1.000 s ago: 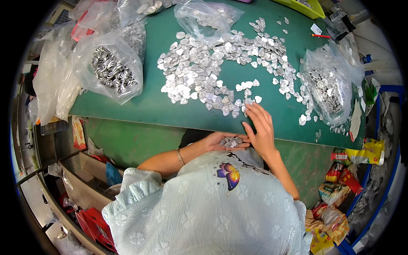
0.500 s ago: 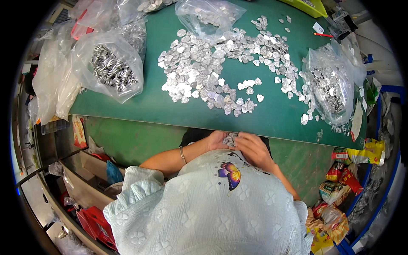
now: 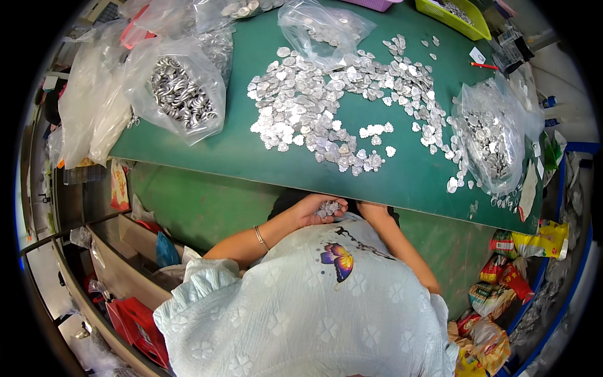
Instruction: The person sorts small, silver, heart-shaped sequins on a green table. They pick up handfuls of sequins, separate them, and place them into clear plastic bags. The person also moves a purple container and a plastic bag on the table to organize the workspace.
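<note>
My left hand (image 3: 309,210) is at the front edge of the table, in front of my body, its fingers curled round several small silver metal pieces (image 3: 328,209). To its right, my right hand (image 3: 370,209) reaches beneath the table edge. Its fingers are hidden there, so whether it holds anything does not show. On the green table (image 3: 207,155) ahead lies a broad spread of flat silver leaf-shaped metal pieces (image 3: 289,107), with a few apart at its near right side.
Clear plastic bags stand at both sides: one of silver rings (image 3: 179,94) on the left, one of small metal parts (image 3: 493,141) on the right. Another bag (image 3: 323,34) lies behind the spread. A yellow-green basket (image 3: 455,22) and a red pencil (image 3: 483,65) are at far right.
My right hand has left the pieces in my left hand and gone under the table edge. My left hand has turned, showing the pieces in its palm. The view has shifted slightly.
</note>
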The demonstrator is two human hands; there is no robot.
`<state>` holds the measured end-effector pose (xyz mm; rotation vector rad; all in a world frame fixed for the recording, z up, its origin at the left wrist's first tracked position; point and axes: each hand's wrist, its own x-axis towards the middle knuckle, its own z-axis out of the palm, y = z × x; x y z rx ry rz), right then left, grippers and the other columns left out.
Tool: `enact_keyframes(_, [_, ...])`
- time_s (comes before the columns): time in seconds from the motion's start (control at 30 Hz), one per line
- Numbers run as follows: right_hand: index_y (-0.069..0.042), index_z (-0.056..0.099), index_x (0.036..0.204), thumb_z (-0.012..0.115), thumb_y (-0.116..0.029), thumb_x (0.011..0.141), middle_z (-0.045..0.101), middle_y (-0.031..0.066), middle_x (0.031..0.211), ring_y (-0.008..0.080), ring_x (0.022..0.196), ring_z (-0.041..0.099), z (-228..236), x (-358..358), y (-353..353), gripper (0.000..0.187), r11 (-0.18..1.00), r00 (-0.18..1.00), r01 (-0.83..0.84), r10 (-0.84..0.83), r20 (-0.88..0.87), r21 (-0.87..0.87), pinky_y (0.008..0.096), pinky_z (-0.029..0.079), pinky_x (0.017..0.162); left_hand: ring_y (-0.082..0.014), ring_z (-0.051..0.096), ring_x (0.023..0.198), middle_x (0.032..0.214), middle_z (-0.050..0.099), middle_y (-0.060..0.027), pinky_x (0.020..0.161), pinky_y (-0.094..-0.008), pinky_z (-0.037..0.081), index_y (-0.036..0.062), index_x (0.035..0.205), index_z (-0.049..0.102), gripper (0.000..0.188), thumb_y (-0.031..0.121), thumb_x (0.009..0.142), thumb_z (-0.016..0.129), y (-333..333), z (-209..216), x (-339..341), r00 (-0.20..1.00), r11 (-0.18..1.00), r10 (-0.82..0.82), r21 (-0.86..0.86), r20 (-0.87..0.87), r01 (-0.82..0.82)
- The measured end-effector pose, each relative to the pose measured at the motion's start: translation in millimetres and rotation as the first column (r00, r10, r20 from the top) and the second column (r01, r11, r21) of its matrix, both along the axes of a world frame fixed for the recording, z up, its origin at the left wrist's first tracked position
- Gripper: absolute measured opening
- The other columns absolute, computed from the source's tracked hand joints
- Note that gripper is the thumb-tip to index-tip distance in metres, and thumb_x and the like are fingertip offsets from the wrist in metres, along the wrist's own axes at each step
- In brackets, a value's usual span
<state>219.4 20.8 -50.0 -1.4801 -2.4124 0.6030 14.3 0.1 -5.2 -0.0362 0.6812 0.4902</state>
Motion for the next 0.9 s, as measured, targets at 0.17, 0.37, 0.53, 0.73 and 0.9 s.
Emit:
enact_keyframes(0.17, [-0.002,0.059,0.108,0.054,-0.007,0.082,0.057,0.0246,0.109,0.0407,0.097,0.055,-33,-27,30,0.027,0.990,0.987,-0.134,0.129,0.092,0.045,0.0494,0.042,0.085,-0.0119,0.054,0.068,0.087,0.060,-0.0088,0.047,-0.0213,0.041,0.0010,0.093,0.062,0.020,0.020,0.087,0.060,-1,8,0,0.998,0.999,0.014,0.034,-0.068,-0.011])
enact_keyframes(0.37, [-0.001,0.059,0.107,0.054,-0.007,0.082,0.057,0.0246,0.108,0.0411,0.096,0.055,-41,-42,34,0.026,0.988,0.981,-0.148,0.141,0.136,0.048,0.0491,0.042,0.085,-0.0128,0.056,0.069,0.087,0.061,-0.0089,0.047,-0.0224,0.041,0.0003,0.093,0.062,0.020,0.019,0.087,0.060,-3,5,-1,0.996,0.998,0.042,0.040,-0.079,-0.039])
enact_keyframes(0.53, [-0.001,0.060,0.106,0.054,-0.007,0.082,0.058,0.0245,0.107,0.0413,0.096,0.055,-44,-43,35,0.025,0.989,0.981,-0.139,0.132,0.140,0.044,0.0489,0.043,0.085,-0.0130,0.056,0.069,0.085,0.061,-0.0084,0.047,-0.0226,0.041,0.0006,0.093,0.062,0.019,0.018,0.087,0.059,-3,4,-2,0.996,0.998,0.053,0.036,-0.068,-0.051])
enact_keyframes(0.73, [0.000,0.060,0.105,0.054,-0.007,0.082,0.058,0.0245,0.105,0.0416,0.095,0.055,-41,-39,33,0.024,0.994,0.985,-0.108,0.103,0.137,0.029,0.0486,0.043,0.084,-0.0126,0.055,0.068,0.085,0.061,-0.0076,0.049,-0.0223,0.042,0.0006,0.094,0.061,0.019,0.018,0.087,0.060,0,5,0,0.998,0.998,0.034,0.057,-0.059,-0.031])
enact_keyframes(0.9, [0.000,0.060,0.104,0.054,-0.007,0.082,0.059,0.0244,0.104,0.0419,0.095,0.055,-15,-8,12,0.024,0.996,0.997,0.062,-0.060,0.043,-0.065,0.0484,0.043,0.084,-0.0129,0.057,0.071,0.084,0.061,-0.0078,0.052,-0.0229,0.044,-0.0004,0.098,0.062,0.023,0.020,0.089,0.060,4,6,5,0.998,0.996,0.007,0.091,-0.066,0.000])
